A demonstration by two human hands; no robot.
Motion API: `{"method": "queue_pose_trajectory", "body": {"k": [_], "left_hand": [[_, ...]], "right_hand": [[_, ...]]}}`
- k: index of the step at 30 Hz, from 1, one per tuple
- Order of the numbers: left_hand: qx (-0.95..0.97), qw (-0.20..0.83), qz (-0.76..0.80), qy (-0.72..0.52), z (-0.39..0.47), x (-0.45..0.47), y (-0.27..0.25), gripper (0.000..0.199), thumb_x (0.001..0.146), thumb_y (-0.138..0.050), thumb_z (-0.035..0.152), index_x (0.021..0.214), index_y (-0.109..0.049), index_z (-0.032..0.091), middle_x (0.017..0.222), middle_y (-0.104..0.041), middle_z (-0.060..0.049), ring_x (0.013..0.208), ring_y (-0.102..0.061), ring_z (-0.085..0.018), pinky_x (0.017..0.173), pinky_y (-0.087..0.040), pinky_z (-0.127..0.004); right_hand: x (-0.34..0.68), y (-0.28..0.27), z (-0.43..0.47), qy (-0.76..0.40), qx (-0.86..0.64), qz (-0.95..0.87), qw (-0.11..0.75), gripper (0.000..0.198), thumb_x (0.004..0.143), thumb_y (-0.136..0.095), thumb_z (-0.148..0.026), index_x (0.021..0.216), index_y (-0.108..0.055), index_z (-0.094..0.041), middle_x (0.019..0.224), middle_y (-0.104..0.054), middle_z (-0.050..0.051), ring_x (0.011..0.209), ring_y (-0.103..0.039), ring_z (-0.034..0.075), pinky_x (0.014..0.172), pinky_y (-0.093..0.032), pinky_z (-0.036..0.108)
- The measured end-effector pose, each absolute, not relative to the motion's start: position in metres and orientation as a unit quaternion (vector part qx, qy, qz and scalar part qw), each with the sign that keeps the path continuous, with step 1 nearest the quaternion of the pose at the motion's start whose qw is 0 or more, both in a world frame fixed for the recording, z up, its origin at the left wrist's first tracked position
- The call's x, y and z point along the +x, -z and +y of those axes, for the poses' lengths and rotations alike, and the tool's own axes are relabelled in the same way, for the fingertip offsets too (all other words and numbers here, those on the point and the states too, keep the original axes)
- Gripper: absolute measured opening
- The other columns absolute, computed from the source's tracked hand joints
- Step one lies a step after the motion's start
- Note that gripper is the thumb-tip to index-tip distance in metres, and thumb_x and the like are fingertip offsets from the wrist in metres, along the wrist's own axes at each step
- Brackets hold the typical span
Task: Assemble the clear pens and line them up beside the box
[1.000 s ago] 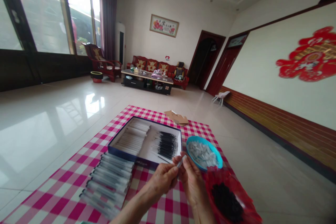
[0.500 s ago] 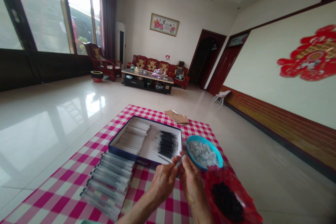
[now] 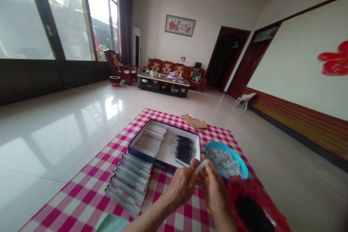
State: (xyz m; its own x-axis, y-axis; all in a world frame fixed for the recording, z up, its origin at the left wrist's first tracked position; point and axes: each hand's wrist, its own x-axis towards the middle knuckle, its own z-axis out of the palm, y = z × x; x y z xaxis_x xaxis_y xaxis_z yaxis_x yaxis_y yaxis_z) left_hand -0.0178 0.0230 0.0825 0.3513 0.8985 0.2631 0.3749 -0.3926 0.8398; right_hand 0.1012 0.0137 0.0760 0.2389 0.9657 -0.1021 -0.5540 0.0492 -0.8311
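Note:
My left hand (image 3: 182, 185) and my right hand (image 3: 213, 186) meet over the near edge of a shallow box, fingers pinched together. Between them is a small clear pen part (image 3: 201, 166), which both hands grip. In the box (image 3: 163, 168), clear pen barrels (image 3: 150, 139) lie on the left and black-inked refills (image 3: 185, 149) on the right. Left of my hands, rows of pens (image 3: 130, 179) with dark ends are laid out on the cloth. A blue bowl (image 3: 243, 166) of small clear pieces (image 3: 224, 161) stands just beyond my right hand.
A red plastic bag (image 3: 274, 206) with black small parts (image 3: 252, 214) sits at the near right. Cardboard pieces (image 3: 194, 121) lie at the far edge of the checked tablecloth (image 3: 89, 181). A pale green item (image 3: 112, 223) shows at the bottom edge.
The whole view has shifted, so the table and hands appear further right. Both hands still pinch the clear pen part. More of the pale green item shows.

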Motion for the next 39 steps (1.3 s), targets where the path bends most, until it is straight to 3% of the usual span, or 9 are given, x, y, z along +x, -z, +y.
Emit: {"method": "queue_pose_trajectory", "body": {"k": [5, 9, 13, 16, 22, 28, 39], "left_hand": [[0.747, 0.341, 0.431, -0.372, 0.016, -0.025, -0.098, 0.024, 0.087, -0.042, 0.018, 0.085, -0.066, 0.018, 0.063, -0.060, 0.002, 0.057, -0.053, -0.011, 0.054, -0.035, -0.019], [0.786, 0.286, 0.442, -0.323, 0.014, -0.063, -0.096, 0.023, 0.089, -0.042, 0.020, 0.093, -0.065, 0.018, 0.062, -0.061, 0.001, 0.057, -0.056, -0.013, 0.055, -0.038, -0.020], [0.834, 0.163, 0.443, -0.285, 0.022, -0.128, -0.079, 0.022, 0.091, -0.044, 0.021, 0.097, -0.065, 0.019, 0.083, -0.064, -0.004, 0.075, -0.060, -0.016, 0.067, -0.042, -0.023], [0.845, 0.036, 0.465, -0.261, 0.036, -0.173, -0.064, 0.025, 0.093, -0.041, 0.023, 0.095, -0.066, 0.021, 0.084, -0.061, -0.005, 0.079, -0.056, -0.018, 0.073, -0.042, -0.029], [0.843, -0.091, 0.471, -0.244, 0.058, -0.212, -0.041, 0.028, 0.093, -0.042, 0.022, 0.090, -0.069, 0.023, 0.089, -0.058, -0.006, 0.078, -0.052, -0.018, 0.067, -0.040, -0.028], [0.844, -0.092, 0.458, -0.263, 0.052, -0.220, -0.034, 0.028, 0.095, -0.040, 0.021, 0.097, -0.068, 0.023, 0.088, -0.057, -0.006, 0.074, -0.051, -0.015, 0.064, -0.039, -0.025], [0.869, -0.046, 0.429, -0.240, 0.035, -0.227, -0.031, 0.029, 0.094, -0.039, 0.018, 0.102, -0.066, 0.023, 0.091, -0.058, -0.006, 0.080, -0.052, -0.017, 0.072, -0.042, -0.030]], "right_hand": [[0.110, -0.084, 0.015, -0.590, -0.398, -0.252, 0.655, 0.058, 0.072, -0.065, -0.058, 0.118, -0.054, -0.024, 0.100, -0.073, 0.006, 0.100, -0.066, 0.025, 0.081, -0.054, 0.037], [0.121, -0.086, 0.019, -0.565, -0.419, -0.260, 0.661, 0.053, 0.074, -0.061, -0.059, 0.113, -0.057, -0.024, 0.104, -0.072, 0.008, 0.101, -0.066, 0.024, 0.082, -0.053, 0.037], [0.129, -0.088, 0.018, -0.539, -0.424, -0.268, 0.676, 0.047, 0.071, -0.066, -0.055, 0.105, -0.061, -0.023, 0.096, -0.074, 0.007, 0.093, -0.068, 0.025, 0.078, -0.054, 0.037], [0.130, -0.089, 0.017, -0.533, -0.418, -0.274, 0.683, 0.044, 0.071, -0.068, -0.053, 0.103, -0.062, -0.022, 0.091, -0.075, 0.007, 0.087, -0.069, 0.024, 0.075, -0.055, 0.036], [0.127, -0.086, 0.016, -0.540, -0.413, -0.281, 0.678, 0.044, 0.068, -0.072, -0.050, 0.099, -0.065, -0.020, 0.088, -0.075, 0.008, 0.082, -0.070, 0.023, 0.073, -0.056, 0.034], [0.127, -0.087, 0.014, -0.536, -0.410, -0.282, 0.682, 0.038, 0.068, -0.074, -0.046, 0.095, -0.067, -0.020, 0.083, -0.075, 0.006, 0.080, -0.070, 0.022, 0.072, -0.057, 0.033], [0.122, -0.088, 0.016, -0.518, -0.424, -0.300, 0.680, 0.039, 0.064, -0.077, -0.045, 0.092, -0.068, -0.019, 0.081, -0.075, 0.007, 0.076, -0.070, 0.023, 0.069, -0.057, 0.034]]}}
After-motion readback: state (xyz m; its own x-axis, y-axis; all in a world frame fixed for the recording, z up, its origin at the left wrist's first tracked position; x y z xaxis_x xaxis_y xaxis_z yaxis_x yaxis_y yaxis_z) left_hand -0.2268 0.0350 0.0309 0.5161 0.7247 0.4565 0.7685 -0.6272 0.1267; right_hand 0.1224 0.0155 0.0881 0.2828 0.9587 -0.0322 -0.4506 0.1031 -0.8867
